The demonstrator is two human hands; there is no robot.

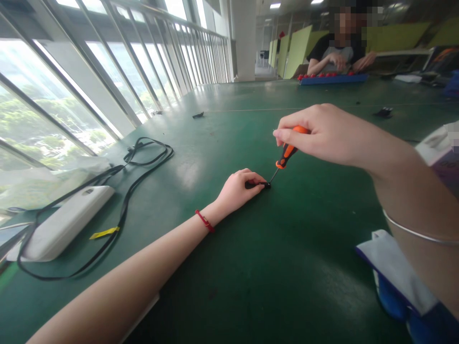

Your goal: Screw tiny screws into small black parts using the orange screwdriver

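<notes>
An orange and black screwdriver (pixel 288 152) is gripped by its handle in my right hand (pixel 322 131), tilted with its thin metal shaft pointing down and to the left. Its tip meets the end of a small black part (pixel 266 185). My left hand (pixel 239 190) pinches that black part between thumb and fingers, low against the green table (pixel 222 267). Most of the part lies hidden under the fingers, so its exact kind cannot be made out.
To the left, a black cable (pixel 125 200) loops around a white oblong device (pixel 68 224). A blue and white bag (pixel 398 277) lies under my right forearm. Small black pieces (pixel 198 115) are farther back. Across the table, a person (pixel 337 57) sits behind a blue tray (pixel 333 80).
</notes>
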